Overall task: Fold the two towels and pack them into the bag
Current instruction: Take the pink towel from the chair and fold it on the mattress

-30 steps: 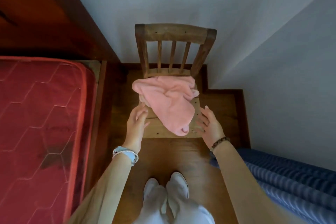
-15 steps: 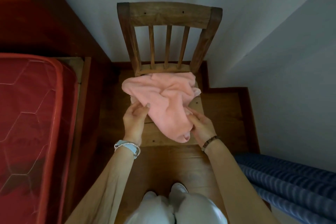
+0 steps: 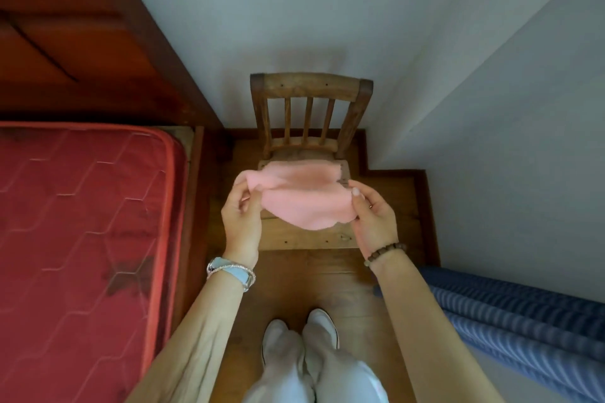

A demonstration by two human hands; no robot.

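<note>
A pink towel (image 3: 302, 195) hangs stretched between my two hands, a little above the seat of a small wooden chair (image 3: 311, 88). My left hand (image 3: 240, 216) pinches the towel's left corner. My right hand (image 3: 371, 217) pinches its right edge between thumb and fingers. The towel's lower part sags toward the seat in a rounded fold. I see only this one towel, and no bag is in view.
A red mattress (image 3: 82, 222) on a wooden bed frame lies at the left, with a dark wooden wardrobe (image 3: 72, 26) behind it. A blue striped cloth (image 3: 523, 327) lies at the lower right. White walls close in behind and to the right of the chair. My feet stand on the wooden floor (image 3: 294, 281).
Both hands have gone from reaching to the crumpled towel on the seat to gripping it and lifting it, spreading it out between them. The view has pulled back from the chair.
</note>
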